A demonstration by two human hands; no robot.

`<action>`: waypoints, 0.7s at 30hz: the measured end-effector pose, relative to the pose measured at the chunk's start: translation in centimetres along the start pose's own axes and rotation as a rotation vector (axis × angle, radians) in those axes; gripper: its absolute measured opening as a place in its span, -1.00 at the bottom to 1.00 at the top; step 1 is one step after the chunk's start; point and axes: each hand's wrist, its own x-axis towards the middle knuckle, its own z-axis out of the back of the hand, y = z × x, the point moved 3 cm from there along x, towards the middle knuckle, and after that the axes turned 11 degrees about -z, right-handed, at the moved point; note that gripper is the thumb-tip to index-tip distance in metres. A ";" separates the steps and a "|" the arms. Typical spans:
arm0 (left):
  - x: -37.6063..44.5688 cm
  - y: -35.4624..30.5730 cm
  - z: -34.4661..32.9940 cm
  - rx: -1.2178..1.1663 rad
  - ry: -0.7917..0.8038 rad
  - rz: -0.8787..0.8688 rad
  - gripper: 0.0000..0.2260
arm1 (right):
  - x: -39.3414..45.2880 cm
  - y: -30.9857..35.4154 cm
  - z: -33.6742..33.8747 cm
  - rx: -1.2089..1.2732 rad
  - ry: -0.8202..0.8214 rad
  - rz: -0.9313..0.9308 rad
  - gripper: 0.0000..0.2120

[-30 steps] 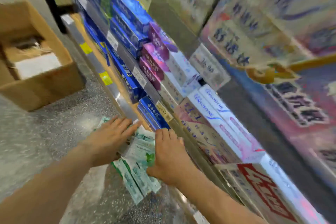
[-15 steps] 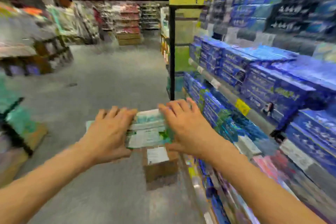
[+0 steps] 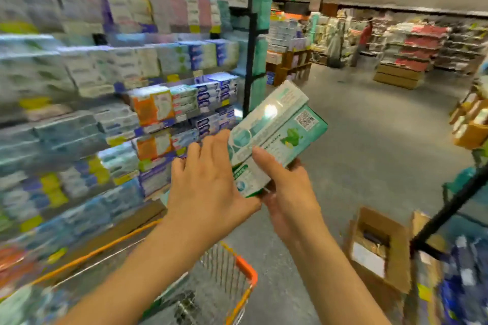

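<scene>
Green-white glossy cardboard cartons [image 3: 274, 134]: right hand [image 3: 290, 198] grips them, left hand [image 3: 208, 182] presses flat against end.

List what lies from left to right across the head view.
stocked shelves → left hand → green boxes, gripped from below by the right hand → open cardboard box on the floor → black bar

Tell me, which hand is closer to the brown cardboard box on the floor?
Right. The right hand grips the green boxes above and left of the cardboard box; the left hand presses them from farther left, beside the shelves.
</scene>
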 end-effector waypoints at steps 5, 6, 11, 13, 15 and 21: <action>-8.9 8.5 0.4 -0.096 0.189 0.279 -0.06 | 1.4 -10.8 -7.0 -0.028 -0.019 -0.211 -0.64; -10.3 9.9 0.6 -0.149 0.225 0.314 -0.06 | 1.4 -12.4 -7.9 -0.040 -0.015 -0.255 -0.66; -15.6 16.8 1.5 -0.616 0.284 0.625 -0.37 | 2.4 -18.9 -10.3 -0.090 0.086 -0.516 -0.81; -17.5 19.3 0.8 -0.743 0.219 0.798 -0.33 | 2.9 -21.5 -11.0 -0.120 0.140 -0.627 -0.88; -19.5 20.9 -0.7 -0.800 0.307 0.896 -0.22 | 3.0 -24.3 -11.3 -0.161 0.163 -0.716 -0.82; -23.9 22.7 -4.6 -0.790 0.451 1.069 -0.28 | 4.0 -30.9 -7.5 -0.131 0.059 -0.890 -0.69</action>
